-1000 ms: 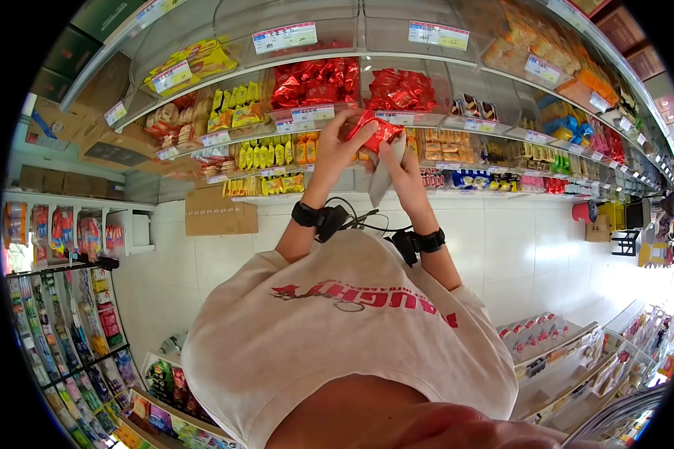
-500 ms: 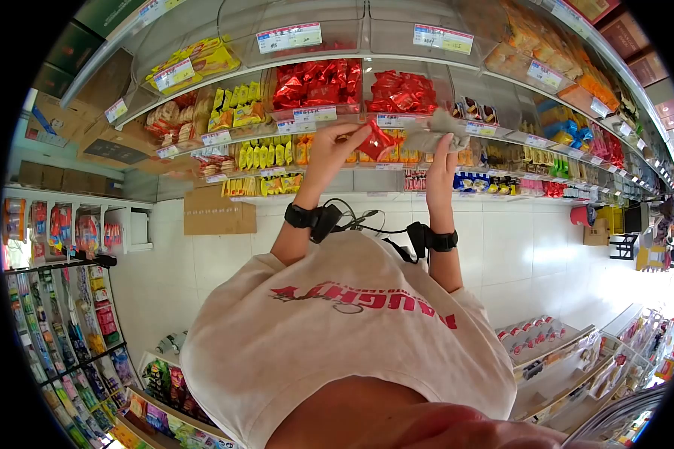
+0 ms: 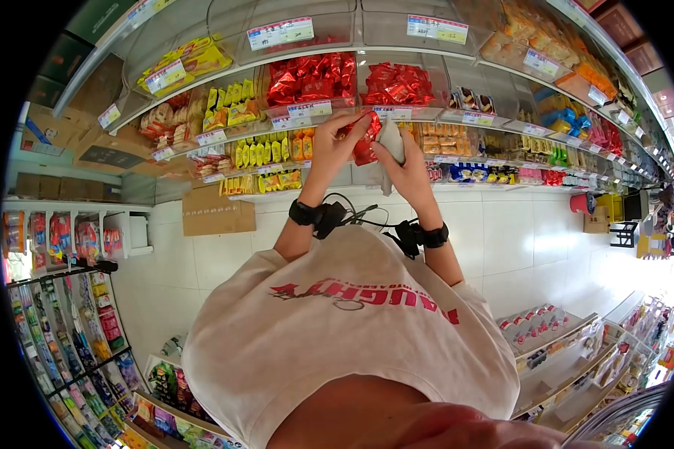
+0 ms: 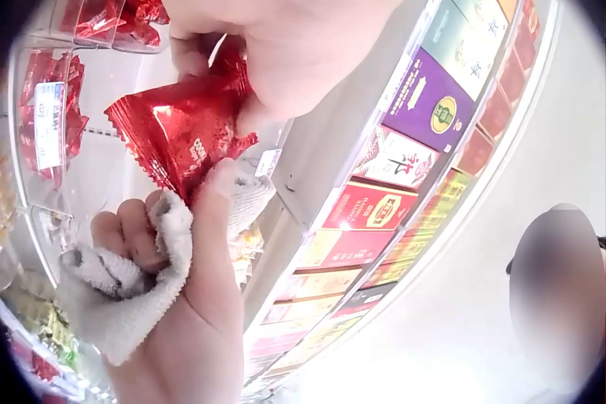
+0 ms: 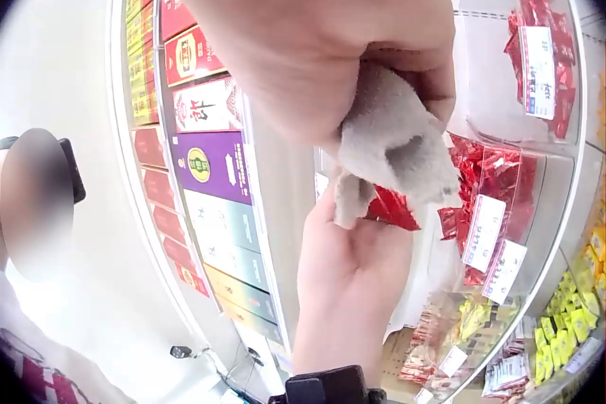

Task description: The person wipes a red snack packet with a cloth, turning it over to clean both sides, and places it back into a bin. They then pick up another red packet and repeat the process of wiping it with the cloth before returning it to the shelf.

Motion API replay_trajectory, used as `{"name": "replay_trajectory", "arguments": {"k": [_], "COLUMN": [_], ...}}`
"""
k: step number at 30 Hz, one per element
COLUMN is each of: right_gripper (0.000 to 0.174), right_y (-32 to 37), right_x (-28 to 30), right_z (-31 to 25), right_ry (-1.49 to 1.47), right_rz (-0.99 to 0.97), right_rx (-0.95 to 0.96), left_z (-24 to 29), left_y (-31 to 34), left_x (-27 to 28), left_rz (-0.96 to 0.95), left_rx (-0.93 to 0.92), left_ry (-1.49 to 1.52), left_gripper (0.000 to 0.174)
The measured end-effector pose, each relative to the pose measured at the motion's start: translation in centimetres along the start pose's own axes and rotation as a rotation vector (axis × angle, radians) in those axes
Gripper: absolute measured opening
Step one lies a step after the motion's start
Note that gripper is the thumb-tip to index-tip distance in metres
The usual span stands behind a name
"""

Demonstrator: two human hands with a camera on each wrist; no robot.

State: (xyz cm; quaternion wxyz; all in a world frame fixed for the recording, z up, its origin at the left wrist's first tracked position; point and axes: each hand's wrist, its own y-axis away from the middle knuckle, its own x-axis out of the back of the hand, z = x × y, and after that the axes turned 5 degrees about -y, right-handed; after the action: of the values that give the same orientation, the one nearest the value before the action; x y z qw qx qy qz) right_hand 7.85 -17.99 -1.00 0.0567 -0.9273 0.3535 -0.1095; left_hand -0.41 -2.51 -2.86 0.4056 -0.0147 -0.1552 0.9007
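A shiny red wrapped snack packet (image 4: 185, 129) is pinched between the thumb and fingers of my left hand (image 3: 331, 146). My right hand (image 3: 410, 168) grips a crumpled grey cloth (image 3: 392, 146) close beside it. In the left wrist view the right thumb lies at the packet's lower edge, and the cloth (image 4: 118, 300) wraps over the fingers. From the right wrist, the cloth (image 5: 398, 139) covers much of the packet (image 5: 390, 207), leaving one red corner showing. Both hands are in front of the shelf, below the bins of red packets.
Clear bins of red packets (image 3: 398, 84) and yellow packets (image 3: 236, 105) line the shelf, with price tags along its edge. Lower rows hold more small snacks. A cardboard box (image 3: 219, 211) stands on the tiled floor (image 3: 502, 239). Boxed goods (image 4: 431, 106) fill an upper shelf.
The right hand swung out to the right with the cloth half a second ago, and is now back against the packet. The left hand keeps its hold; the packet hangs more upright.
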Motion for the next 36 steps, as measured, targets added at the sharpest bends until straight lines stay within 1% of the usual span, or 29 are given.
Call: {"name": "replay_trajectory", "arguments": {"k": [2,5,8,9,11,12,14,15,17,18,21,24,27,30,31,33,34,35,36], "right_gripper": [0.036,0.034,0.031,0.034,0.042,0.046,0.055,0.063,0.058,0.056,0.037,0.023,0.025,0.028,0.028,0.027,0.026,0.024,0.024], "right_y": [-0.1,-0.1,-0.5,-0.5,-0.3,-0.3,-0.7,-1.1,-0.8,-0.6,-1.0,-0.8,-0.6,-0.9,-0.9,-1.0,-0.8,-0.5,-0.4], "right_x": [-0.1,0.0,0.0,0.2,0.8,0.9,1.3,1.5,0.6,0.2,1.2,1.4,1.5,3.1,3.3,3.2,3.1,2.7,2.6], "right_z": [0.2,1.7,2.2,2.6,3.6,3.4,2.9,2.8,2.6,1.9,3.3,3.2,2.9,2.3,2.0,2.0,1.8,1.5,1.3], "right_ry": [-0.042,-0.197,-0.318,-0.322,-0.334,-0.437,-0.639,-0.575,-0.633,-0.664,-0.377,-0.442,-0.558,-0.541,-0.465,-0.256,-0.153,-0.088,-0.092], "right_rz": [0.027,0.091,0.189,0.193,0.202,0.272,0.408,0.344,0.362,0.374,0.237,0.247,0.348,0.390,0.364,0.143,0.034,0.087,0.086], "right_rx": [0.018,0.000,0.050,0.027,-0.021,-0.069,-0.162,-0.147,-0.177,-0.194,0.028,0.016,-0.044,0.009,0.053,0.007,-0.020,-0.031,-0.050], "left_z": [-0.3,1.8,0.2,0.0,-0.3,0.1,1.2,1.5,-0.3,0.0,1.2,0.9,1.2,0.0,0.1,0.6,0.7,0.8,0.8], "left_y": [-0.1,0.2,0.3,0.3,0.3,0.3,0.5,0.6,0.6,0.6,0.7,0.7,0.6,0.8,0.7,0.9,1.0,1.0,0.9], "left_x": [0.0,-0.2,0.3,0.2,0.2,0.2,0.3,0.2,-0.2,-0.4,0.1,0.3,0.4,1.2,1.3,1.6,1.6,1.7,1.7], "left_rz": [-0.011,-0.033,-0.235,-0.209,-0.139,-0.102,-0.102,-0.103,-0.199,-0.250,-0.281,-0.280,-0.261,-0.348,-0.371,-0.427,-0.448,-0.467,-0.483], "left_rx": [0.044,0.151,0.276,0.255,0.175,0.136,0.186,0.212,0.190,0.181,0.158,0.148,0.039,0.173,0.088,-0.072,-0.087,-0.103,-0.124], "left_ry": [0.041,0.110,0.202,0.245,0.175,0.140,0.177,0.196,0.192,0.188,0.076,0.128,0.035,0.026,-0.061,-0.232,-0.255,-0.278,-0.302], "left_gripper": [0.027,0.033,0.030,0.029,0.031,0.032,0.034,0.035,0.037,0.038,0.037,0.034,0.032,0.033,0.033,0.032,0.032,0.031,0.030]}}
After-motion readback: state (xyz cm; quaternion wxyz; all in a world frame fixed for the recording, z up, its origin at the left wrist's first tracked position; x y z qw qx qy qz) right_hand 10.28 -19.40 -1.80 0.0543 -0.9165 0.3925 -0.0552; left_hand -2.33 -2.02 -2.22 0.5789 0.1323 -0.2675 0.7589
